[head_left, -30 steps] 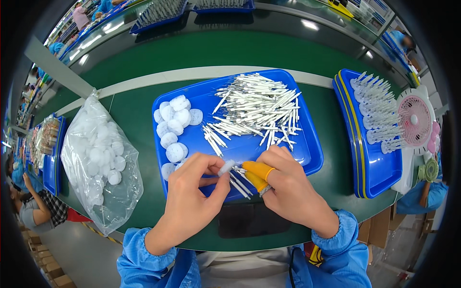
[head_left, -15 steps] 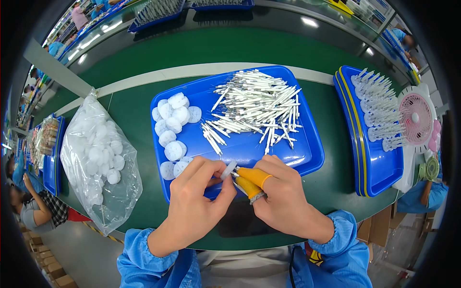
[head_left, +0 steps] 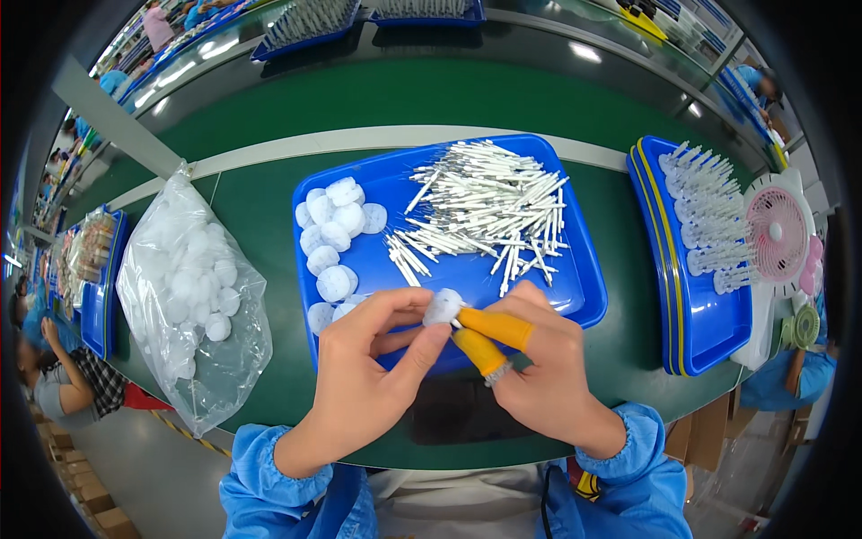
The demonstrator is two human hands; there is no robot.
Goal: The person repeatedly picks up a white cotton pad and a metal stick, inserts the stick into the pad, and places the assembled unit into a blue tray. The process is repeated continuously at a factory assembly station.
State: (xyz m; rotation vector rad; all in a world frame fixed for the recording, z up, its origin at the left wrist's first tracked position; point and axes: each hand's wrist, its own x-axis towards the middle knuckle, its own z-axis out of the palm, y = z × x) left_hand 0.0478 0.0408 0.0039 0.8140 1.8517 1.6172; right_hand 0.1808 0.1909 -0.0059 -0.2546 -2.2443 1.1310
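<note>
At lower centre, left hand (head_left: 368, 355) and right hand (head_left: 539, 359) pinch a white round pad (head_left: 443, 306) over the blue tray (head_left: 588, 301); beyond lie loose pads (head_left: 334, 235) and white sticks (head_left: 494, 208), a clear bag (head_left: 193, 296) at left

One head-worn fisheye view looks steeply down, close over the green table (head_left: 269, 193).

Blue sleeves (head_left: 296, 481), orange finger cots (head_left: 492, 328)

Bare green bench (head_left: 269, 193) lies between the bag (head_left: 193, 301) and the tray (head_left: 575, 278); discs (head_left: 334, 235) and sticks (head_left: 489, 216) crowd the tray's floor.
</note>
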